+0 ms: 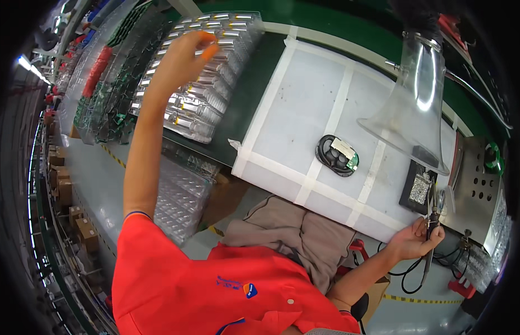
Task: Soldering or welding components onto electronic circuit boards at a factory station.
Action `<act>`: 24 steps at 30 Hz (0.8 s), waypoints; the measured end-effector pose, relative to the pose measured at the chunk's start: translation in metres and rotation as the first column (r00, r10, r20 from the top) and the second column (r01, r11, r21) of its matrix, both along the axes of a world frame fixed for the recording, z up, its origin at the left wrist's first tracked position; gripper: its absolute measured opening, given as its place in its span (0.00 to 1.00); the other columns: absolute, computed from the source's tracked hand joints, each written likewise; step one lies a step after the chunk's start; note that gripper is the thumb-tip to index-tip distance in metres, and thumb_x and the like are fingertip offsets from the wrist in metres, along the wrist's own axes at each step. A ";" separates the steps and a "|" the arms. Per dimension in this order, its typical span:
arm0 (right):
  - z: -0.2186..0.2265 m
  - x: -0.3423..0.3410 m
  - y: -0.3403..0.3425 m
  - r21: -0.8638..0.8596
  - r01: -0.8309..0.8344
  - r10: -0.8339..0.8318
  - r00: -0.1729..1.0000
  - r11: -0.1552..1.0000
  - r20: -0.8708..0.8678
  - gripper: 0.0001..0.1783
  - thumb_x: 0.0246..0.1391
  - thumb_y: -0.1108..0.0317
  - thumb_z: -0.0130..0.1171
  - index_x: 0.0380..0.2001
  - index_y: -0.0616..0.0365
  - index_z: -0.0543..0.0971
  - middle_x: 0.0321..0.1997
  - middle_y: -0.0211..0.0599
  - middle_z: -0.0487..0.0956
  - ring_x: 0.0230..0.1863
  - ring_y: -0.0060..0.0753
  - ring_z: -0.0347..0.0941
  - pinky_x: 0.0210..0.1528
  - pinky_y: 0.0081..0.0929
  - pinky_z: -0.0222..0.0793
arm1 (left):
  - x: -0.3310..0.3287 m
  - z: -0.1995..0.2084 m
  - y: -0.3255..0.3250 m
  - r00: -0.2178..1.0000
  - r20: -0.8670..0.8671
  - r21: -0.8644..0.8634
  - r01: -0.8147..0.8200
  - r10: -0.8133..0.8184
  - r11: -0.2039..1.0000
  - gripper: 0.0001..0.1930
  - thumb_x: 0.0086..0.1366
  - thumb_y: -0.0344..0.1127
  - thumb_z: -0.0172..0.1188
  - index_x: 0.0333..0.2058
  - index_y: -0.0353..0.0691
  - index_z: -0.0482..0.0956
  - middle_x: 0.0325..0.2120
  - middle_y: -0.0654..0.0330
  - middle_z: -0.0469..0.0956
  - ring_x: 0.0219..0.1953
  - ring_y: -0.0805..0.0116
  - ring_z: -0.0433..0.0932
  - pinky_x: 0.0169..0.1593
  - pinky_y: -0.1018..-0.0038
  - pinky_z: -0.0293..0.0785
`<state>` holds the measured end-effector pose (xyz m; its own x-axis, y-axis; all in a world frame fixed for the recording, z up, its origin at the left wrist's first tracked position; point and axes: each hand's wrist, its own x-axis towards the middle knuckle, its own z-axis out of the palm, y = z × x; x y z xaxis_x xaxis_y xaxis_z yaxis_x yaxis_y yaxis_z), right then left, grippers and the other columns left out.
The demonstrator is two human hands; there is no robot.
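My left hand (182,62) reaches over a clear plastic tray (251,22) at the far left. Orange covers sit on its thumb and index fingertip, which are apart; nothing plainly shows between them. Rows of small silvery parts with yellow bits (187,106) fill the tray. At the mat's near right corner, my right hand (412,241) is closed around a soldering iron (430,231), its cable trailing down. On the white mat (277,117) lies a black oval part (329,156) bearing a pale strip and a small green circuit board, touched by neither hand.
A clear fume funnel (411,111) hangs over the mat's right side. Beneath its rim stands a dark holder with metal wool (420,187). A perforated metal box (475,190) is at the right edge. More clear trays (182,195) are stacked below the bench at left.
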<state>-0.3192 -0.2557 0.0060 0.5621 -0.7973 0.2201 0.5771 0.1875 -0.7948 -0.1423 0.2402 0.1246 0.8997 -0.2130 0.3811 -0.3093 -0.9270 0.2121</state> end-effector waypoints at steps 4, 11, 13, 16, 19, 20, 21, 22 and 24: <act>-0.001 -0.002 -0.001 0.034 0.002 -0.002 1.000 0.999 -0.004 0.09 0.61 0.65 0.51 0.29 0.55 0.65 0.20 0.23 0.58 0.20 0.17 0.50 0.21 0.18 0.46 | 0.047 -0.018 0.020 0.963 -0.076 -0.019 -0.260 0.258 0.965 0.18 0.58 0.45 0.66 0.37 0.34 0.80 0.28 0.53 0.82 0.32 0.61 0.81 0.38 0.70 0.74; -0.002 -0.002 -0.002 0.033 0.007 -0.006 1.000 0.999 -0.003 0.08 0.59 0.64 0.50 0.30 0.55 0.66 0.21 0.24 0.58 0.19 0.17 0.50 0.20 0.18 0.46 | 0.075 -0.012 0.034 0.919 -0.345 -0.124 -0.244 0.188 0.962 0.11 0.56 0.33 0.65 0.35 0.31 0.80 0.28 0.58 0.80 0.32 0.72 0.78 0.39 0.76 0.72; -0.001 -0.001 -0.002 0.033 0.017 -0.016 0.999 0.999 -0.030 0.08 0.60 0.64 0.50 0.30 0.55 0.66 0.21 0.23 0.59 0.19 0.17 0.51 0.20 0.17 0.46 | 0.071 -0.005 0.029 0.916 -0.395 -0.288 -0.202 0.076 0.936 0.12 0.57 0.29 0.62 0.40 0.32 0.79 0.29 0.61 0.78 0.33 0.74 0.76 0.40 0.78 0.70; 0.001 -0.001 0.000 0.034 0.026 -0.025 0.999 0.999 -0.020 0.08 0.57 0.67 0.51 0.30 0.55 0.64 0.20 0.24 0.56 0.18 0.16 0.49 0.19 0.15 0.46 | 0.044 0.007 0.005 0.975 -0.194 -0.241 -0.157 0.111 0.958 0.15 0.54 0.27 0.62 0.42 0.34 0.79 0.29 0.61 0.78 0.32 0.73 0.76 0.38 0.79 0.71; 0.002 0.000 0.002 0.036 0.038 -0.037 0.999 0.999 -0.028 0.07 0.57 0.67 0.51 0.30 0.55 0.64 0.20 0.25 0.56 0.18 0.16 0.49 0.19 0.16 0.46 | -0.005 0.017 -0.033 0.928 -0.284 -0.598 0.024 -0.240 0.801 0.16 0.58 0.26 0.61 0.47 0.35 0.78 0.28 0.66 0.73 0.31 0.76 0.73 0.39 0.80 0.71; 0.002 0.000 0.003 0.026 0.019 -0.018 0.999 0.999 -0.029 0.08 0.58 0.66 0.51 0.30 0.55 0.65 0.21 0.24 0.57 0.19 0.16 0.50 0.20 0.16 0.46 | -0.023 0.013 -0.051 0.894 -0.246 -0.696 0.105 -0.374 0.710 0.16 0.59 0.26 0.60 0.48 0.35 0.77 0.28 0.66 0.73 0.30 0.76 0.73 0.39 0.79 0.71; 0.003 -0.001 0.003 0.022 0.021 -0.020 0.999 1.000 -0.037 0.09 0.60 0.64 0.50 0.30 0.55 0.65 0.21 0.23 0.59 0.20 0.17 0.51 0.21 0.17 0.47 | -0.040 0.005 -0.070 0.852 -0.343 -0.790 -0.033 -0.396 0.612 0.16 0.59 0.26 0.60 0.47 0.34 0.77 0.29 0.64 0.73 0.31 0.75 0.73 0.39 0.79 0.71; 0.003 0.000 0.003 0.027 0.036 -0.035 0.998 0.999 -0.044 0.09 0.59 0.64 0.51 0.29 0.55 0.65 0.21 0.23 0.58 0.20 0.17 0.52 0.22 0.17 0.47 | -0.053 -0.004 -0.088 0.785 -0.309 -0.890 -0.040 -0.537 0.454 0.15 0.59 0.26 0.61 0.47 0.34 0.77 0.30 0.63 0.73 0.31 0.74 0.74 0.39 0.78 0.71; 0.003 -0.001 0.004 0.015 0.062 -0.061 0.997 0.998 -0.045 0.09 0.58 0.64 0.51 0.29 0.55 0.65 0.21 0.23 0.57 0.20 0.18 0.52 0.22 0.18 0.47 | -0.070 -0.025 -0.121 0.641 -0.303 -0.937 -0.336 -0.705 0.097 0.17 0.62 0.28 0.56 0.50 0.30 0.72 0.30 0.59 0.72 0.29 0.71 0.72 0.35 0.76 0.68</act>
<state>-0.3197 -0.2514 0.0089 0.5209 -0.8339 0.1825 0.5521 0.1661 -0.8171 -0.2120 0.1195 0.0992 0.9115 -0.3868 -0.1399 0.2597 0.2774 0.9250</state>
